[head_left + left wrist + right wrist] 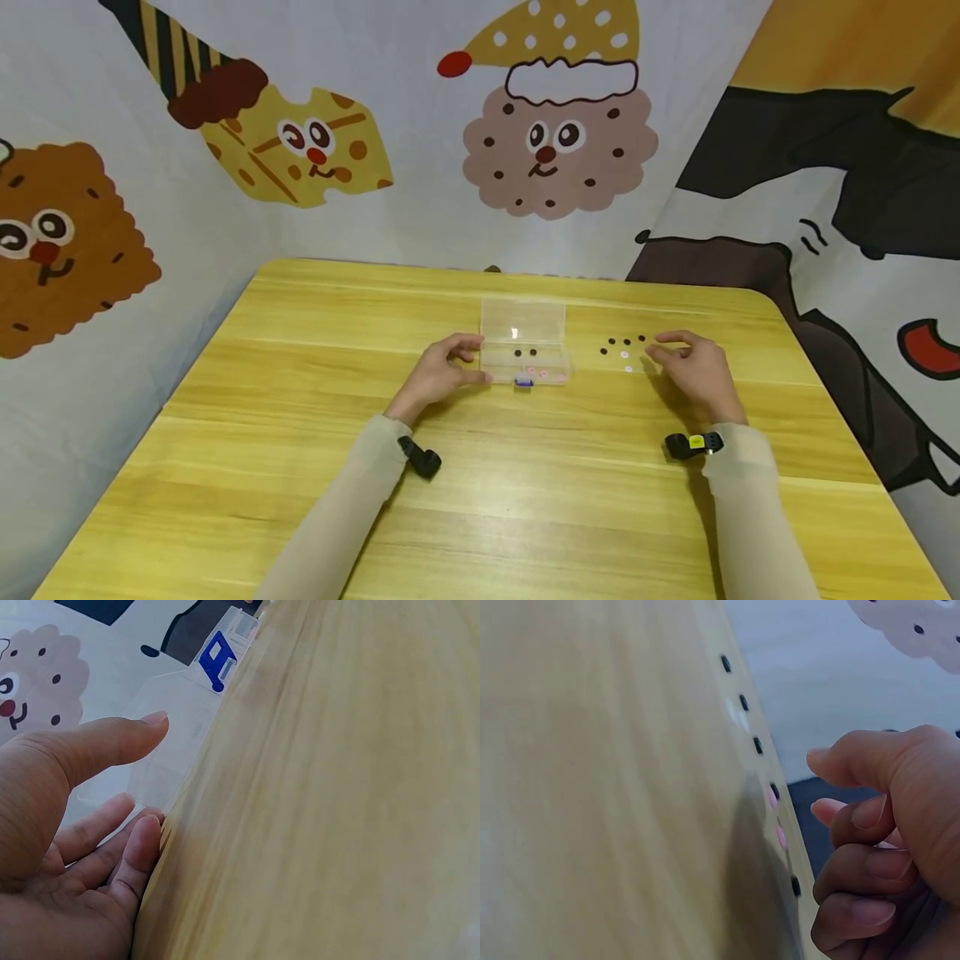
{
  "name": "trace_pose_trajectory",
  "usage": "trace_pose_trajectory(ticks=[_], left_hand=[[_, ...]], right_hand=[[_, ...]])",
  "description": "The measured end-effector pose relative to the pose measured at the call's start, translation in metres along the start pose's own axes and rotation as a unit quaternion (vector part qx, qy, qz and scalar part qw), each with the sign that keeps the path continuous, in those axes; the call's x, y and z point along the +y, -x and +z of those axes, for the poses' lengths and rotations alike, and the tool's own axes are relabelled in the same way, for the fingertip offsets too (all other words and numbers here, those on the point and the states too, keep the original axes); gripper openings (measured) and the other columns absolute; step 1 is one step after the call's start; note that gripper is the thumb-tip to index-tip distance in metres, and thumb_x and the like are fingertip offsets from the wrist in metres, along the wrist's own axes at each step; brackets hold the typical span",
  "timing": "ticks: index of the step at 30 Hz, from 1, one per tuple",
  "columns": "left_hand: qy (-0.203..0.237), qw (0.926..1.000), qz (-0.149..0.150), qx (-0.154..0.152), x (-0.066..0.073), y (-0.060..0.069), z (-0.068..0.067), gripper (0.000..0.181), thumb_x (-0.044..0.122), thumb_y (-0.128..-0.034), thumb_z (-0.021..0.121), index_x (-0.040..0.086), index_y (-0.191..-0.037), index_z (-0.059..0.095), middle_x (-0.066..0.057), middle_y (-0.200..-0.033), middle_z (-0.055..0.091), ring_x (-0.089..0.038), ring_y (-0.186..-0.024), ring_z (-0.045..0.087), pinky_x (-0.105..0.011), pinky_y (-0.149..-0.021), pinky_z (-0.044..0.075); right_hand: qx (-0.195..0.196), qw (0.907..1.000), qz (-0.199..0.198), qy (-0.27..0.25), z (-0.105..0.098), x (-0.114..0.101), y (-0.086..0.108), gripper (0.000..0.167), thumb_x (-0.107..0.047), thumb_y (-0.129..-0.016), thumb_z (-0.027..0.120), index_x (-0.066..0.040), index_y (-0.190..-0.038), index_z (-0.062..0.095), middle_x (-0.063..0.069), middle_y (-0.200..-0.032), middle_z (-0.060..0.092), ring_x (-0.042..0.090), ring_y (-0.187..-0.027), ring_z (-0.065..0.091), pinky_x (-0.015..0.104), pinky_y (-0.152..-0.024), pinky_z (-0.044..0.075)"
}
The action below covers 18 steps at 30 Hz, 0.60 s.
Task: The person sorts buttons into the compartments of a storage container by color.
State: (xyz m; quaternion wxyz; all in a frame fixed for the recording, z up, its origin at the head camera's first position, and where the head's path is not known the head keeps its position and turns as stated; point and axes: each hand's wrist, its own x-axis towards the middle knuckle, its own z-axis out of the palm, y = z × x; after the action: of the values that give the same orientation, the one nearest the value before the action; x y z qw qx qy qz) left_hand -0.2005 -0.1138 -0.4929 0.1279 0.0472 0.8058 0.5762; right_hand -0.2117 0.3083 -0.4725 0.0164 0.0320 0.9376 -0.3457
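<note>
A clear plastic box [491, 362] with compartments and a blue latch [523, 383] stands on the table, its lid [540, 317] raised at the back. Two small black discs and several pink ones lie inside. My left hand [444, 371] holds the box's left end, thumb at the front corner and fingers toward the hinge; the left wrist view shows that hand [82, 817] beside the clear plastic. To the right of the box are several black discs [627, 342] and two pale pink discs [628, 368]. Close beside them hovers my right hand [697, 371], thumb and forefinger apart, other fingers curled, nothing visible between them.
The wood-grain table [510, 500] reaches back to a cloth backdrop [420, 225] with cartoon food figures. A dark-patterned cloth [832, 350] hangs along the right side. Each wrist carries a small black camera.
</note>
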Motion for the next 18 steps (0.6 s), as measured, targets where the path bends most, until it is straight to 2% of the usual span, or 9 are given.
trace_pose_trajectory(ticks=[4, 13, 18], left_hand=[[0.0, 1.0, 0.001, -0.002, 0.0, 0.0, 0.0, 0.064, 0.023, -0.0803, 0.09, 0.019, -0.139, 0.062, -0.001, -0.135, 0.064, -0.024, -0.119, 0.055, -0.044, -0.102, 0.044], [-0.001, 1.0, 0.0, 0.0, 0.001, 0.001, 0.0, 0.064, 0.022, -0.081, 0.089, 0.02, -0.139, 0.062, -0.001, -0.135, 0.063, -0.025, -0.12, 0.055, -0.045, -0.103, 0.044], [0.0, 1.0, 0.002, 0.0, 0.001, 0.0, 0.0, 0.063, 0.021, -0.0804, 0.089, 0.019, -0.138, 0.063, -0.001, -0.134, 0.064, -0.025, -0.119, 0.055, -0.044, -0.102, 0.044]], right_hand=[[-0.001, 0.9999, 0.015, 0.006, -0.008, 0.006, 0.002, 0.06, -0.054, -0.098, 0.063, -0.01, -0.138, 0.062, 0.011, -0.079, 0.071, 0.017, -0.055, 0.053, 0.031, -0.052, 0.041], [0.001, 0.9993, 0.035, 0.015, -0.018, 0.013, 0.003, 0.061, -0.055, -0.099, 0.059, -0.009, -0.139, 0.062, 0.019, -0.104, 0.075, 0.02, -0.078, 0.067, 0.029, -0.065, 0.048], [-0.009, 0.9988, 0.041, 0.025, -0.019, 0.016, 0.002, 0.057, -0.052, -0.101, 0.059, -0.007, -0.136, 0.063, 0.022, -0.116, 0.071, 0.023, -0.087, 0.067, 0.029, -0.068, 0.048]])
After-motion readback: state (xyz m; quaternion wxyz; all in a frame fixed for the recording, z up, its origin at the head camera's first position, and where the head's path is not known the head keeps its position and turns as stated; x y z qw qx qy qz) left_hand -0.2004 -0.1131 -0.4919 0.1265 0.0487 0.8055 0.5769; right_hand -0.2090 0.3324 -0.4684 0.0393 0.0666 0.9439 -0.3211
